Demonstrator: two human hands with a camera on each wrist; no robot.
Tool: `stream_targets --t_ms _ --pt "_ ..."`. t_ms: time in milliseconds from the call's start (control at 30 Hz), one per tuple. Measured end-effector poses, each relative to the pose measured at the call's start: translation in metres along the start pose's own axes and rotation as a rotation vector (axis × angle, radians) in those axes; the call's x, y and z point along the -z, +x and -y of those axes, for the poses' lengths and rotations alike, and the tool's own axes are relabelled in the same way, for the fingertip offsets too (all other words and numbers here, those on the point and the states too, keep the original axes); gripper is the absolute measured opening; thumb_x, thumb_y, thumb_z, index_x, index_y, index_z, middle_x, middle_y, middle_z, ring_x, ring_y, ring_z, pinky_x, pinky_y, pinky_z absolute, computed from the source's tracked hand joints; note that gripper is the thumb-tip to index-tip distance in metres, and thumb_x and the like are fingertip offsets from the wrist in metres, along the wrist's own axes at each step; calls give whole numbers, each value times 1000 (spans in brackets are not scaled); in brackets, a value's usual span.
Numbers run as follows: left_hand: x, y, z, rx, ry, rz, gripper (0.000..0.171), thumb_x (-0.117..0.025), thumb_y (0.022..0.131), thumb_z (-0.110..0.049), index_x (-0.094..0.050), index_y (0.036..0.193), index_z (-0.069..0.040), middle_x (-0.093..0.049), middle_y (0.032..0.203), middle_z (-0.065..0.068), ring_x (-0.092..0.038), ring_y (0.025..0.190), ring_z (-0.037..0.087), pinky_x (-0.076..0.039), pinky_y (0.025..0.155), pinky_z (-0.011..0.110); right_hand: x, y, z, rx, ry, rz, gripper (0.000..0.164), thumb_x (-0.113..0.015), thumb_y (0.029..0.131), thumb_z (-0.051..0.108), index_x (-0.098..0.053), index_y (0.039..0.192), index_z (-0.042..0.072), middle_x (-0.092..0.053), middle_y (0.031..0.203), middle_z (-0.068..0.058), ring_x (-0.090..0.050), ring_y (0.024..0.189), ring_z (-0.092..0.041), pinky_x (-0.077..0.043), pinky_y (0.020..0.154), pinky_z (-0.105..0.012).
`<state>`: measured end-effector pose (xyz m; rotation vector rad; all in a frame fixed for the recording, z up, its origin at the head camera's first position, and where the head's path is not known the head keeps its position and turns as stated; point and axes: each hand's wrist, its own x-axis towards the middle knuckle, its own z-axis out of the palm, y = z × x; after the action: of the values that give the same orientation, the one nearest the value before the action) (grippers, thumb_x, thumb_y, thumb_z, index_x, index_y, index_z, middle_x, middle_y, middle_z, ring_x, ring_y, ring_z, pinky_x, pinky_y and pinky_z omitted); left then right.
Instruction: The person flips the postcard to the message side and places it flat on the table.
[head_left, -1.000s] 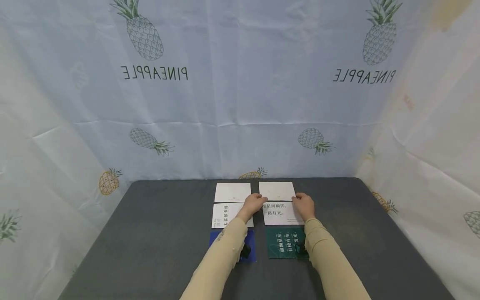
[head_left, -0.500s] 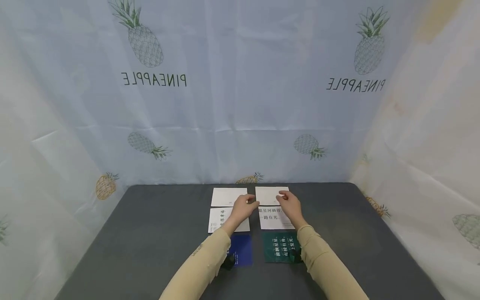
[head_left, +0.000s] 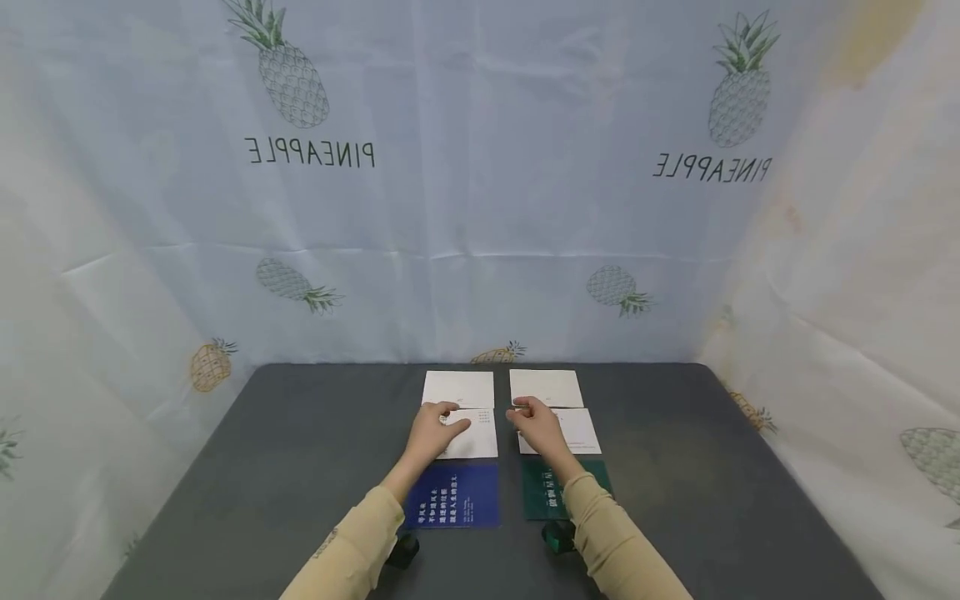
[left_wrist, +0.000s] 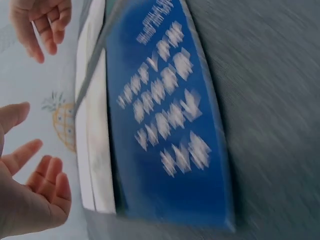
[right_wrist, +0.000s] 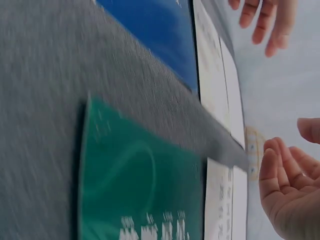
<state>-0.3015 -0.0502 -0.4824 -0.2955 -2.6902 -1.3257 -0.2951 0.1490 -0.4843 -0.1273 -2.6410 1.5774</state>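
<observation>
Postcards lie in two columns on the dark table. My left hand [head_left: 429,433] hovers over the printed white card [head_left: 476,435] in the left column's middle row, thumb and fingers spread. Just below it is a blue card [head_left: 480,496] with white writing. Over the right column's printed white card [head_left: 579,432] is my right hand [head_left: 537,425], its fingers loosely bent around nothing. My right forearm partly covers the green card [head_left: 534,492]. In the left wrist view, the left palm [left_wrist: 30,200] shows bare; the right wrist view shows an empty right palm [right_wrist: 295,200].
Two nearly blank white cards, one on the left [head_left: 459,387] and one on the right [head_left: 546,386], lie at the back. A pineapple-print curtain [head_left: 465,208] encloses the back and sides of the dark table [head_left: 300,467]. A narrow strip of table separates the columns.
Both hands have come away from the right column's white cards. The left hand has moved left and nearer, over the left column; the right has shifted left and slightly nearer. The cards stay put.
</observation>
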Motion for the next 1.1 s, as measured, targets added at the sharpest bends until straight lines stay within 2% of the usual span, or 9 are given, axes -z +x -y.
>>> stream_targets --t_ms 167,267,367,500,600,667,800,967,1100 --pt "9 -9 11 122 70 -35 46 -71 77 -28 -63 114 -1 -53 114 26 -51 105 41 -43 85 54 -10 -8 2 17 -73 60 41 -61 88 22 -55 123 0 -65 101 -15 -64 82 -23 -51 66 -33" --pt "12 -11 19 193 113 -42 53 -71 76 -30 -60 119 -1 -48 121 29 -43 111 45 -38 87 60 -16 -11 0 2 -108 75 41 -62 87 23 -56 121 1 -65 104 -15 -63 89 -24 -51 71 -36" --pt "16 -13 29 231 122 -28 58 -71 75 -28 -56 122 3 -45 120 31 -41 110 46 -36 87 59 -22 -14 -2 3 -115 87 42 -63 87 24 -56 120 0 -64 108 -17 -61 97 -29 -51 77 -41" --pt "23 -15 35 252 112 11 61 -70 76 -23 -52 123 10 -45 118 36 -43 108 49 -38 91 57 -28 -18 -2 -7 -108 105 44 -63 86 24 -55 121 -3 -63 111 -20 -60 102 -33 -50 83 -45" --pt "26 -15 34 267 84 33 60 -68 78 -21 -49 125 13 -47 122 38 -46 113 51 -41 95 56 -30 -19 0 -34 -91 117 46 -62 87 23 -54 123 -4 -62 114 -22 -59 106 -35 -50 86 -46" --pt "27 -15 32 261 60 37 58 -67 79 -18 -48 124 15 -51 122 36 -50 113 48 -44 94 53 -30 -19 1 -45 -84 122 46 -62 87 22 -53 124 -5 -61 115 -23 -59 107 -35 -50 86 -46" --pt "29 -15 32 230 44 27 51 -66 78 -13 -53 118 16 -61 111 31 -60 101 39 -49 87 47 -31 -18 1 -81 -48 124 48 -61 87 20 -51 125 -8 -62 115 -23 -61 104 -33 -51 86 -44" --pt "29 -13 36 258 26 16 45 -65 78 -9 -56 116 15 -63 105 27 -60 95 33 -48 85 45 -32 -17 -1 -115 35 119 50 -59 86 12 -47 126 -14 -63 110 -25 -65 95 -28 -52 84 -40" --pt "29 -13 41 284 -9 2 40 -61 75 -2 -59 111 13 -65 95 21 -59 85 26 -50 76 37 -33 -17 -3 -126 76 107 49 -58 84 7 -47 126 -15 -62 113 -27 -65 97 -28 -52 87 -41"
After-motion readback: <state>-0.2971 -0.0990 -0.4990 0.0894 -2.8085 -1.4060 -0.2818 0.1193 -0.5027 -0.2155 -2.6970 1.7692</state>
